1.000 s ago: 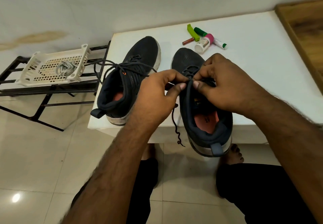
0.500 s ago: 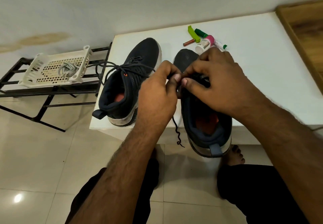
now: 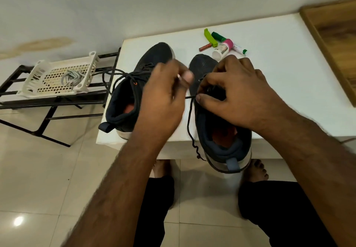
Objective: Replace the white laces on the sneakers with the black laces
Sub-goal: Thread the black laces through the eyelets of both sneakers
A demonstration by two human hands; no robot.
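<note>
two sneakers [image 3: 221, 112] stand side by side on the tabletop [image 3: 289, 85]; small tubes [image 3: 223, 42] lie behind them (basket [image 3: 57, 77] far left).

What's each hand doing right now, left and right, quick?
Left hand: blurred, pinching the black lace near its tip.
Right hand: fingers curled on the right sneaker, at the eyelets; what it pinches cannot be told.

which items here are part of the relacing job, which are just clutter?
In the job:
left sneaker, already laced black
right sneaker
black lace, pulled by left hand, right hand at the eyelets
white laces in basket

Lying about:
green clip
small bottle
tube
black rack
</note>
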